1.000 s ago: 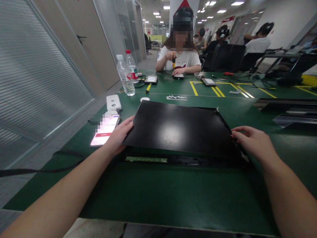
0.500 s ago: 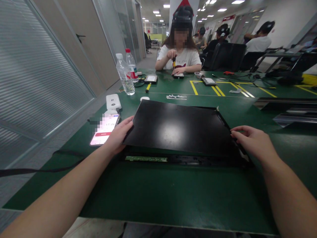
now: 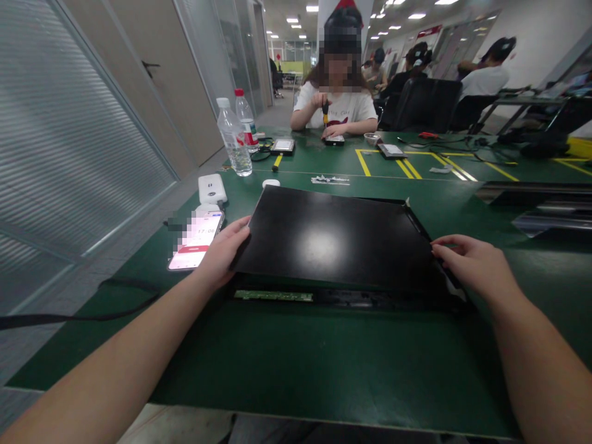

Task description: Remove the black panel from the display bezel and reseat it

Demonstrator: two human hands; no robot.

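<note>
A glossy black display panel (image 3: 370, 240) lies tilted over a black frame (image 3: 361, 300), with a reflected light patch in its middle. Below the panel's near edge, a narrow green circuit board (image 3: 272, 296) shows along the frame. My left hand (image 3: 230, 245) grips the panel's left edge, its thumb on top and the other fingers partly hidden beneath. At the right edge, my right hand (image 3: 467, 259) pinches the panel's rim beside the frame; the exact contact is hard to see.
Left of the panel lie a lit phone (image 3: 197, 240) and a white power bank (image 3: 211, 189). Two water bottles (image 3: 235, 139) stand behind them. Across the green table (image 3: 324, 364), a person (image 3: 335, 111) holds a screwdriver (image 3: 325, 113) over a hard drive (image 3: 335, 141). Shiny dark sheets (image 3: 550, 213) lie at right.
Both hands keep their hold on the panel in nearly the same place. The view has shifted very slightly.
</note>
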